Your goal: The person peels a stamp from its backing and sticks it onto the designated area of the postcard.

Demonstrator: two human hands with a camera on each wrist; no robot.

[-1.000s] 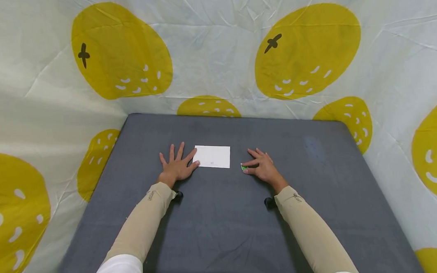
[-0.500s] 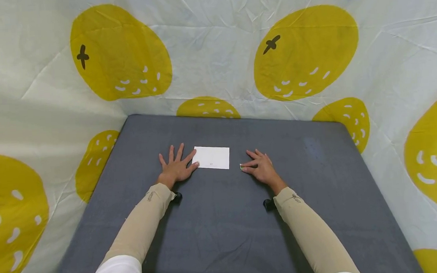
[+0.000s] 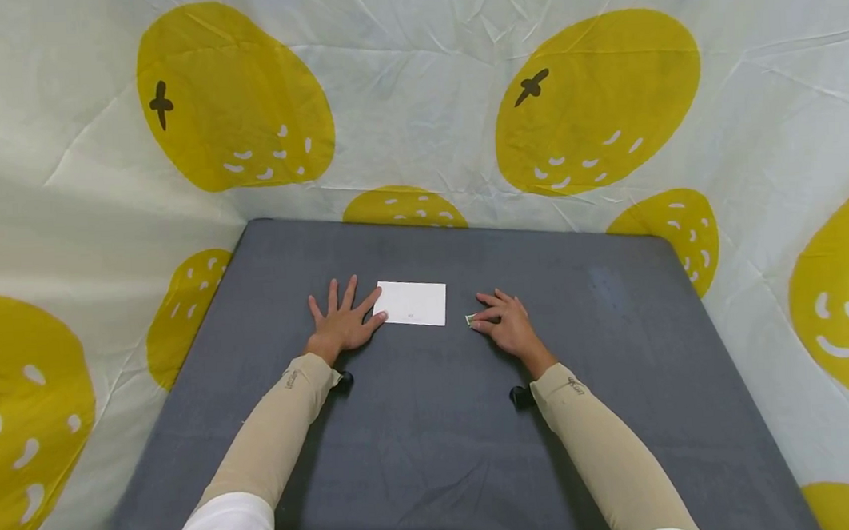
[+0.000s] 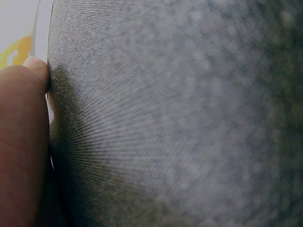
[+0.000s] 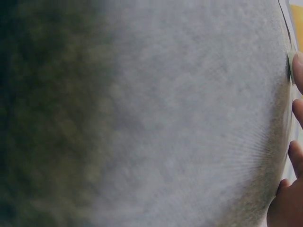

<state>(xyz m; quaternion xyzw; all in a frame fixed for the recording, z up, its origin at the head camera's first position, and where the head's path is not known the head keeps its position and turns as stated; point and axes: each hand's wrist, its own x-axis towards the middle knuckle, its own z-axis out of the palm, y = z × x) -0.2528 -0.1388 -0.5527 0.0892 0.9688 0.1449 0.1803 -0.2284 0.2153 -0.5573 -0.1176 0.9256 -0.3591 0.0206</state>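
A white rectangular card (image 3: 412,304) with a bit of small print along its near edge lies flat on the grey covered table. My left hand (image 3: 340,325) rests with spread fingers at its left side, the thumb and index fingertips on that edge. In the left wrist view the thumb (image 4: 21,137) lies against the card's white edge (image 4: 42,33). To the right of the card, my right hand (image 3: 512,324) pinches a small green piece with a white edge (image 3: 469,320), stamp-like, between thumb and index finger. Most of that piece is hidden under the fingers.
Dark grey cloth covers the table (image 3: 419,441). White curtains (image 3: 416,97) printed with yellow fruit stand close around its back and sides. A faint pale mark (image 3: 607,286) shows on the cloth at the right.
The small piece in my right hand has tilted, from its green face showing to almost edge-on and now slightly turned again. My left hand and the card stay put.
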